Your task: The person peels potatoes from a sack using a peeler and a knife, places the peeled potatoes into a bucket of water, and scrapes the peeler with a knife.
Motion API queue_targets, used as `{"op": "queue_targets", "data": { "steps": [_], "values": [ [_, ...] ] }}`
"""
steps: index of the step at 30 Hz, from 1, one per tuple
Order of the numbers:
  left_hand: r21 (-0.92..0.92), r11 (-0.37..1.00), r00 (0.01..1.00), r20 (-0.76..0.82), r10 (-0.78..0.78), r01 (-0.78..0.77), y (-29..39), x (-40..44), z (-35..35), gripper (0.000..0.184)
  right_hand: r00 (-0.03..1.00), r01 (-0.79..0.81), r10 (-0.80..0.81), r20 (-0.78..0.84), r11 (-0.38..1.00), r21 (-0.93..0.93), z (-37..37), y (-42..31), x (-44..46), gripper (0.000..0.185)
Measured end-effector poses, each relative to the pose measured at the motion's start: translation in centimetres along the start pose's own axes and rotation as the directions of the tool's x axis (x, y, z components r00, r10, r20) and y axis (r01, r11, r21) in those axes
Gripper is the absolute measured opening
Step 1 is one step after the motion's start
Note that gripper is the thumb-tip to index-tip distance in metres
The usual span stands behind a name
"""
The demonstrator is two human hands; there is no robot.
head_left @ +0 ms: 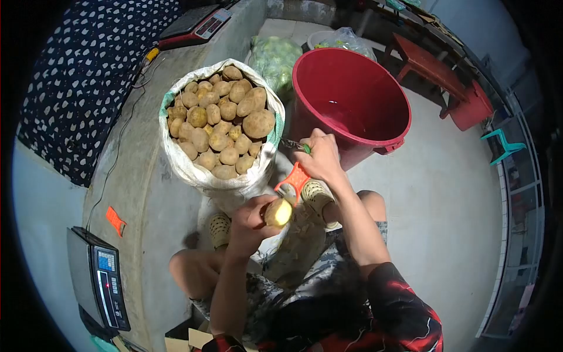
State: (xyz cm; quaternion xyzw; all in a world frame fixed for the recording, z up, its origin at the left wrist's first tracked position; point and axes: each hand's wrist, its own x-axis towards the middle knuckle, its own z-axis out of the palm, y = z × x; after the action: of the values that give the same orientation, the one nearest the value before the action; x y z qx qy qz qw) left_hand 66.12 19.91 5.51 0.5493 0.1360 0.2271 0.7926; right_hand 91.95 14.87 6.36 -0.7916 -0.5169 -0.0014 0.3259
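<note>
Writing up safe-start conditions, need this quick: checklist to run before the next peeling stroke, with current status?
1. Potato secured: ok, gripped in the left hand.
2. Peeler in grip: ok, the right hand holds the orange tool.
3. Skin fully off: not ok, yellow flesh shows at one end, brown skin remains beside it.
4. Peeler edge touching the potato: cannot tell, they sit very close but contact is unclear.
5. Red bucket uncovered: ok, its open mouth is just beyond the right hand.
6. Blade undamaged: cannot tell, too small to see.
</note>
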Motion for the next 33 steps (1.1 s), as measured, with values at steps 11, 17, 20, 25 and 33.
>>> {"op": "queue_targets", "data": {
  "steps": [11, 17, 20, 25, 33],
  "values": [
    [-0.224, 0.974, 0.998, 0.065, -0.003, 0.017, -0.3, 0.4, -0.2, 0.064, 0.998, -0.058, 0.059, -0.025, 0.997, 0.044, -0.8, -1.1, 0.4, 0.023],
    [-0.041, 0.999, 0.999, -0.053, 0.003, -0.005, 0.6, 0.5, 1.1, 0.062, 0.971, 0.215, -0.202, -0.125, 0.972, 0.096, -2.8, -4.1, -0.3, 0.027],
    [-0.184, 0.983, 1.0, 0.016, 0.017, -0.014, 0.0, 0.6, 0.8, 0.064, 0.999, -0.014, 0.021, -0.042, 0.988, 0.151, -0.3, -0.7, 0.1, 0.026],
    [-0.294, 0.956, 0.996, -0.072, -0.044, 0.021, 0.8, 0.7, 1.8, 0.074, 0.998, 0.061, -0.061, -0.007, 0.964, 0.258, -2.0, -3.3, -0.3, 0.026],
    [-0.295, 0.955, 0.999, 0.017, 0.038, -0.031, 0.2, 0.7, 1.4, 0.069, 0.982, -0.175, 0.188, 0.0, 0.911, 0.374, -1.1, -1.6, 0.3, 0.026]
  ]
}}
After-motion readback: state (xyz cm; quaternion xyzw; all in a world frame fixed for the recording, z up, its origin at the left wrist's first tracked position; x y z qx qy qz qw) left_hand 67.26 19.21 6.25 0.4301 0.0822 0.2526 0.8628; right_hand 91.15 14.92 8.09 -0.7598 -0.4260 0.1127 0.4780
